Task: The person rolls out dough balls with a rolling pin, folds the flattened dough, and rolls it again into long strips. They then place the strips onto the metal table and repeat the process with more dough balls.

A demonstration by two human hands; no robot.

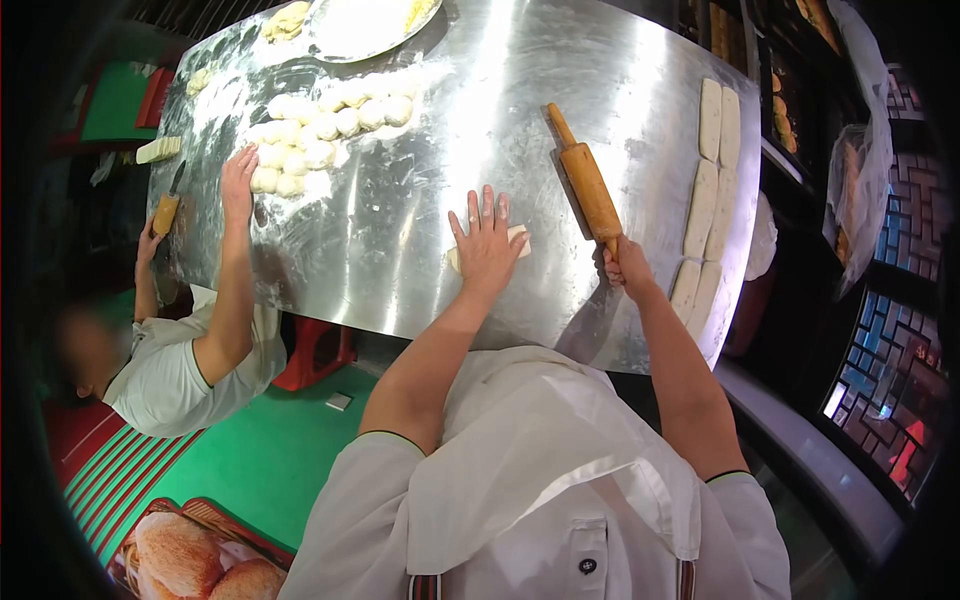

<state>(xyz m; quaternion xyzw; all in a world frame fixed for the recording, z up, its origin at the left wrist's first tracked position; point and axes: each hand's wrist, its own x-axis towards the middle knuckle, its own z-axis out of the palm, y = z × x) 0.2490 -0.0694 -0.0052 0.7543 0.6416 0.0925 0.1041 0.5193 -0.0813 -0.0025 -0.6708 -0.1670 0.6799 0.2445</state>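
My left hand lies flat with fingers spread on a small piece of dough, most of it hidden under the palm. To the right, my right hand is wrapped round the near handle of a wooden rolling pin. The pin points away from me, its far handle tilted left, and casts a shadow on the metal table. Long strips of dough lie end to end in two rows along the table's right edge, beyond my right hand.
A co-worker stands at the left, one hand by a group of dough balls, the other holding a wooden-handled tool. A large plate sits at the far edge beside a dough lump. Flour dusts the far left.
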